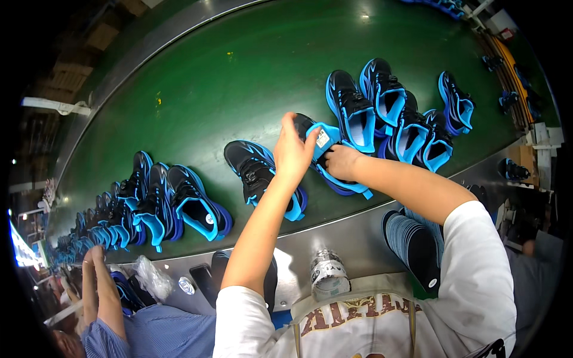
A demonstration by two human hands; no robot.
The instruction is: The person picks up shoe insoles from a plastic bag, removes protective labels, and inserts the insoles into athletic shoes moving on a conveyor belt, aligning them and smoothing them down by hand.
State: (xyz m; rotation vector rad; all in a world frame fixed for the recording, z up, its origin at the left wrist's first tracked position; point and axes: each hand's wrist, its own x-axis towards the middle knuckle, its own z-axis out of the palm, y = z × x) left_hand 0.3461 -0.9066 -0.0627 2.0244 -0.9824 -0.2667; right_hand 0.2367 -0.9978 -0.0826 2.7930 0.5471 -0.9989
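Black shoe (320,150) lies between left grip (292,150), clamped on its front, and right grip (343,163), at its opening, closure unclear.

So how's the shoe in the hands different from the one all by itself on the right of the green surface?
The held shoe has the left hand and right hand on it; the lone shoe is untouched. The held shoe shows a white label; none shows on the lone shoe. Both are black with bright blue parts.
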